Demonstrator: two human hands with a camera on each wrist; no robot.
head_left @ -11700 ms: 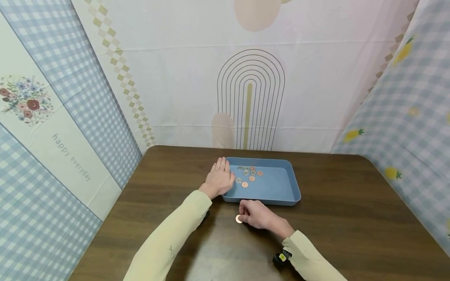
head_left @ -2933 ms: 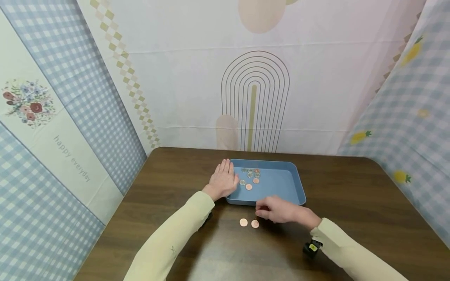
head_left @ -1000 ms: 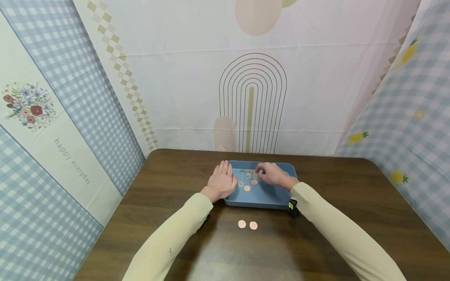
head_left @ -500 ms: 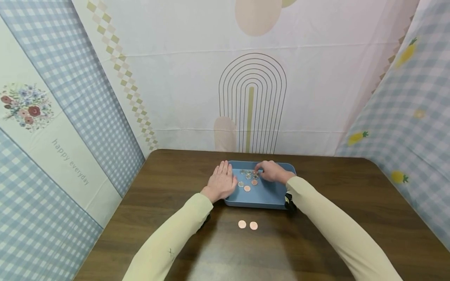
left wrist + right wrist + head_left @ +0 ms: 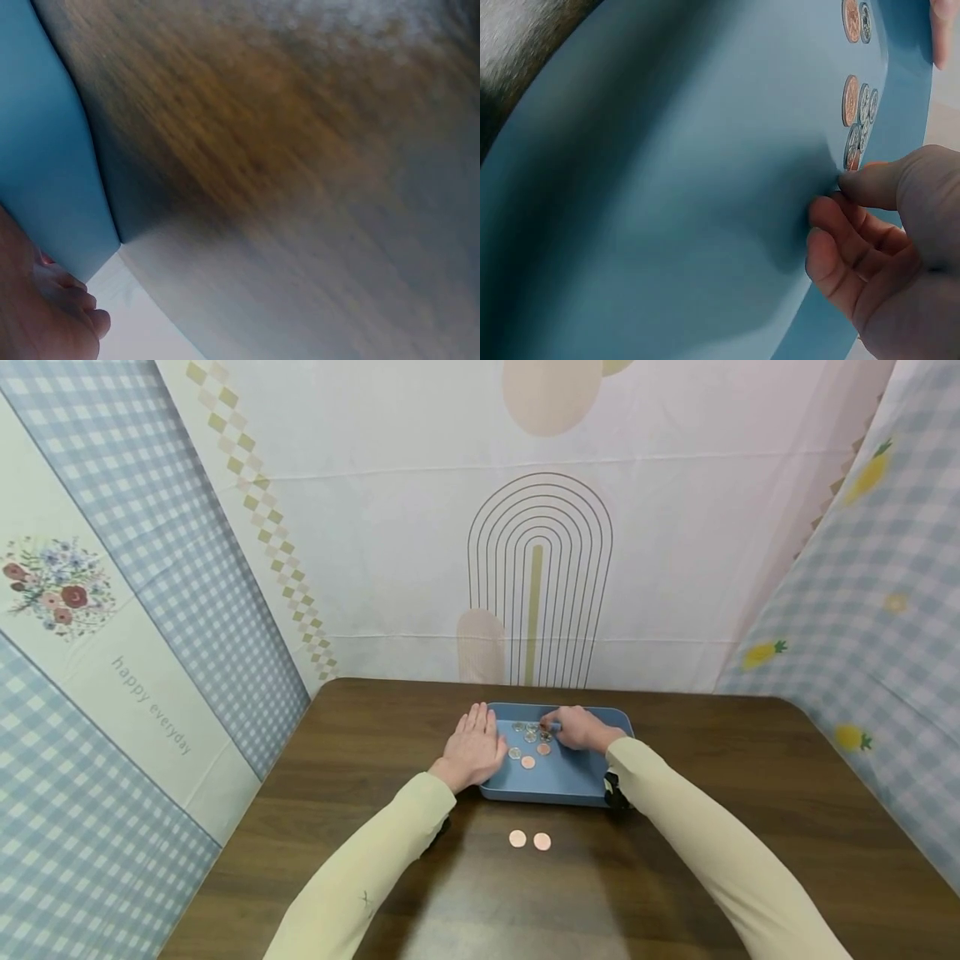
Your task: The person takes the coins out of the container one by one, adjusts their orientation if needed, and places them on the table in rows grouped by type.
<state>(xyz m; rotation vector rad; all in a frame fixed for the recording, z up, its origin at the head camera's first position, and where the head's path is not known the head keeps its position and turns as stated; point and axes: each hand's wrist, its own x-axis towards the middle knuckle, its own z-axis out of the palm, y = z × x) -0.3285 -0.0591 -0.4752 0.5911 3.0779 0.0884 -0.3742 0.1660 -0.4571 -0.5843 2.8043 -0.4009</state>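
My left hand point(image 5: 472, 747) lies along the left rim of a shallow blue tray point(image 5: 562, 797), fingers straight and pointing away. In the left wrist view that hand point(image 5: 52, 311) sits against the tray's outer wall point(image 5: 52, 165). Over the back of the tray, my right hand point(image 5: 583, 729) curls its fingers, thumb and index pinching a copper coin point(image 5: 544, 725) that they mostly hide. The right wrist view shows the thumb point(image 5: 870, 186) over that coin, right beside silver coins point(image 5: 851, 146). Nearer lie two copper coins point(image 5: 528, 762) and a silver coin point(image 5: 514, 752).
On the brown table point(image 5: 375, 735), in front of the tray, two copper coins lie side by side, the left coin point(image 5: 517, 838) slightly apart from the right coin point(image 5: 542, 842). A white patterned cloth point(image 5: 375, 568) hangs behind the table, with checked cloths point(image 5: 862, 610) at the sides.
Since the earliest frame, a second copper coin has come to lie on the table. My right hand has moved from there into the tray's back, onto a copper coin. The left hand stays put.
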